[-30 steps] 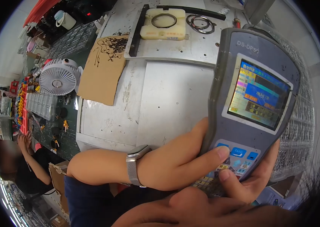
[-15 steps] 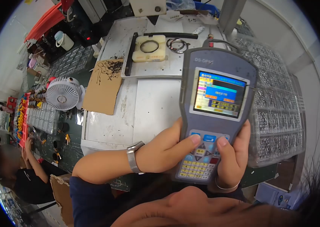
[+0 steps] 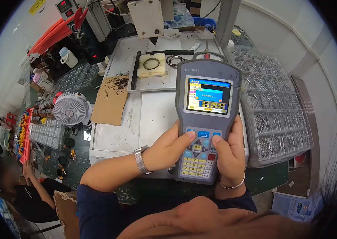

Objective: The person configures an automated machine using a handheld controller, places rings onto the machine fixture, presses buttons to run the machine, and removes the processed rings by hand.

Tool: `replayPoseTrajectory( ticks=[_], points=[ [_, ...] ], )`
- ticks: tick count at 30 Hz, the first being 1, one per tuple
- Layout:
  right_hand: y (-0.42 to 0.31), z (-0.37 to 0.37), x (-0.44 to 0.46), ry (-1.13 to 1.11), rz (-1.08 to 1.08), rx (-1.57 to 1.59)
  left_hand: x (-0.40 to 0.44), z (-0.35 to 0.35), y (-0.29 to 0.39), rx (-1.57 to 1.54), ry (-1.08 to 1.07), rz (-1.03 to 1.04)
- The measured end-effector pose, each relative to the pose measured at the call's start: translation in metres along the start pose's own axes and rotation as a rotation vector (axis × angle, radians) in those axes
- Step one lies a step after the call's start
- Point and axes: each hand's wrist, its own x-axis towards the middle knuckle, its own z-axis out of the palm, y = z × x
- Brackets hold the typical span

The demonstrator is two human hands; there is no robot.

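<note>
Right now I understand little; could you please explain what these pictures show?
There is no robot: a person works with bare hands, and every picture comes from one camera worn on the head. The left hand and right hand together hold a grey handheld controller with a lit screen and a keypad. Beyond it, a metal worktable carries a raised plate with a pale block; a dark ring lies on the block, more rings beside it. Brown cardboard lies to the left; clear trays are at the right.
</note>
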Motion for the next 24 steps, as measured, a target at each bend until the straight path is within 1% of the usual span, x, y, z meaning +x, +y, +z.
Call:
replayPoseTrajectory(
  ticks=[24],
  points=[
    [0.0015, 0.0002, -0.0001, 0.015, 0.003, -0.043, 0.0003, 0.0004, -0.0014, 0.024, 0.015, 0.004]
  ],
)
